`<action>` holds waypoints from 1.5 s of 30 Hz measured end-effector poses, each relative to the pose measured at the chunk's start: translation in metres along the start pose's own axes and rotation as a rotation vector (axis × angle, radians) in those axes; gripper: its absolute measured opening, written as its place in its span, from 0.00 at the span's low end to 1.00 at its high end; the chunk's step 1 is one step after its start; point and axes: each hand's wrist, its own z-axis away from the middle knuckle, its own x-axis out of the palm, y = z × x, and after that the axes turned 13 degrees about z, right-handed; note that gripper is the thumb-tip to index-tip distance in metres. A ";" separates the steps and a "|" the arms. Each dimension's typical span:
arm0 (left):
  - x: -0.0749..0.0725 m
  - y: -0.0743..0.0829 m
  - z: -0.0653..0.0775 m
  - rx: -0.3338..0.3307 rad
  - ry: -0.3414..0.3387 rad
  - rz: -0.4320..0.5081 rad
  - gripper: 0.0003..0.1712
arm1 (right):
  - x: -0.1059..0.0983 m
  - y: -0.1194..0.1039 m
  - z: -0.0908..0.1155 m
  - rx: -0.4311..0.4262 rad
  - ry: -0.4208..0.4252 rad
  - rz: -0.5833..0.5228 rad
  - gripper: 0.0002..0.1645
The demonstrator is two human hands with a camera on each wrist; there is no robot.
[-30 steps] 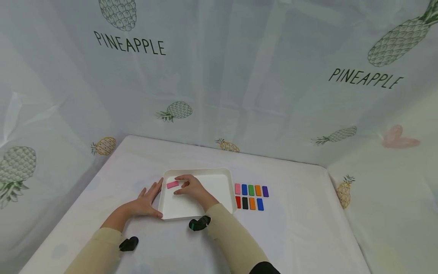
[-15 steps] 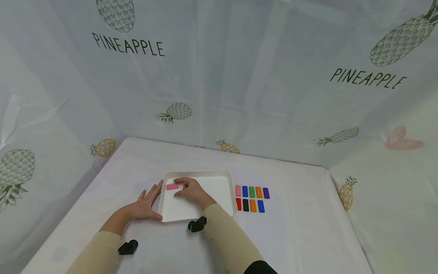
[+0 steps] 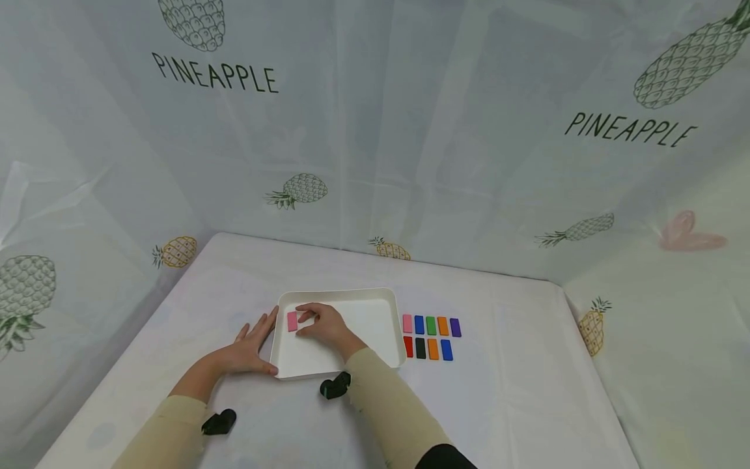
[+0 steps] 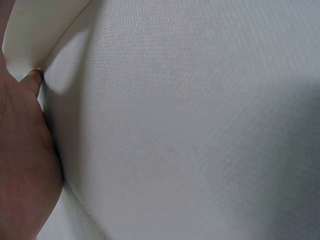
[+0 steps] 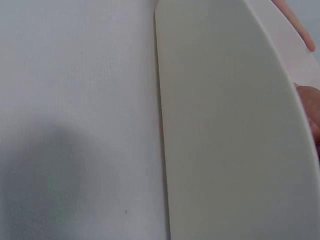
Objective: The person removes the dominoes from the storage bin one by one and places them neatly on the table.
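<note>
A small flat pink block (image 3: 292, 321) lies lengthwise away from me inside the white tray (image 3: 375, 326), near its left wall. My right hand (image 3: 329, 327) is over the tray with bent fingers. Its thumb and forefinger tips are beside the near and far ends of the block's right edge; whether they pinch it cannot be seen. My left hand (image 3: 249, 350) rests against the tray's left side, fingers spread, thumb at the near left corner. The left wrist view shows part of that hand (image 4: 27, 160) against the white tray wall (image 4: 45, 30). The right wrist view shows the tray's outer wall (image 5: 225, 125).
Two rows of flat coloured blocks lie right of the tray. The far row has a pink (image 3: 407, 324), a blue, a green, an orange and a purple block. Red (image 3: 408, 346), black, orange and blue ones form the near row. A white cloth covers the table (image 3: 515, 365).
The pink block has turned from lying crosswise to pointing away from me. My right hand has shifted slightly left beside it. The left hand stays at the tray's side.
</note>
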 end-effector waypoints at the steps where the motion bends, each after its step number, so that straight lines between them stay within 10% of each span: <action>1: 0.000 0.000 0.000 0.003 0.001 0.004 0.78 | 0.001 0.000 0.000 0.000 0.007 0.016 0.29; 19: 0.002 -0.002 -0.001 0.017 0.006 -0.001 0.78 | 0.010 -0.019 0.002 0.062 0.126 0.399 0.30; 45: 0.001 -0.002 -0.001 -0.002 -0.001 0.007 0.78 | 0.000 -0.012 0.013 0.022 0.098 0.097 0.26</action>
